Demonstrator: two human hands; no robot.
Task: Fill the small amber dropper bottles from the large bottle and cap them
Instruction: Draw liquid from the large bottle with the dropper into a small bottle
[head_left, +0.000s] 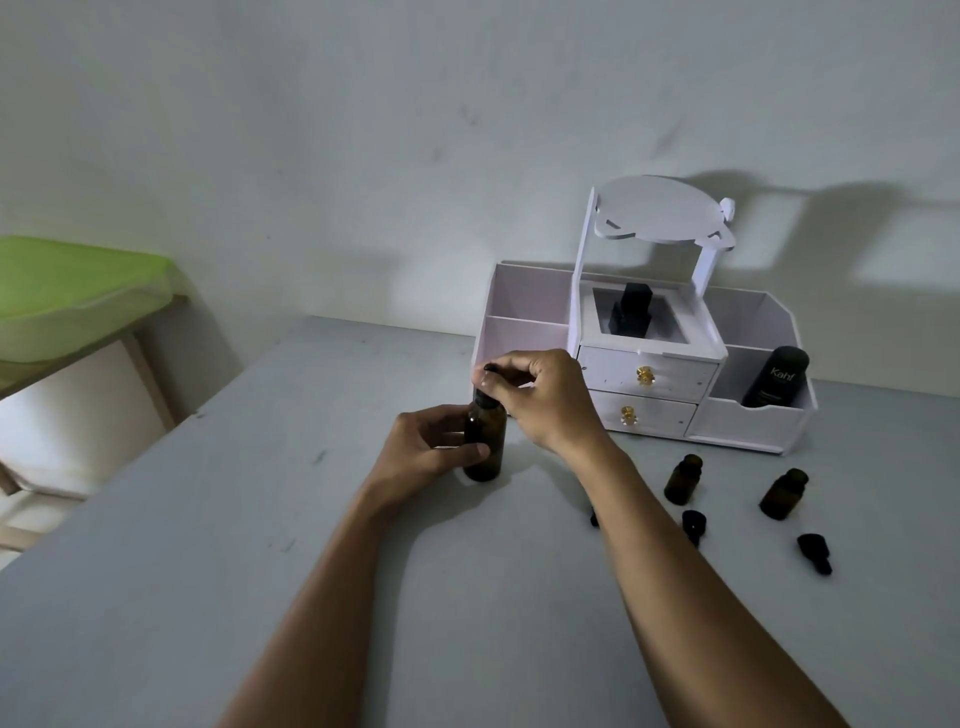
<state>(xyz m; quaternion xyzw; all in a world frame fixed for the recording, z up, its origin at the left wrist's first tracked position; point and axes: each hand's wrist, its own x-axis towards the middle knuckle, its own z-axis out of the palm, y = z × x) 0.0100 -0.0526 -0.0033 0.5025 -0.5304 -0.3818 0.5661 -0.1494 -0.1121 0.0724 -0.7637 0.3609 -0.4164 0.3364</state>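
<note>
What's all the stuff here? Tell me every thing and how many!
Big bottle: one, amber, standing mid-table.
Dropper top: one, black, on the big bottle.
Small bottles: two, amber, no caps, standing on the table's right side.
Dropper caps: two, black, lying by the small bottles; a third dark bit peeks out left of them.
Organiser: one, white, against the wall; two drawers, gold knobs.
Kahf bottle: one, black, organiser's right compartment.
Black item: one, organiser's middle compartment; cannot tell what.
Table: one, grey.
Green cover: one, far left.
Wall: one, pale grey, behind.
Left hand: one, grips the big bottle.
Right hand: one, pinches the dropper top.
</note>
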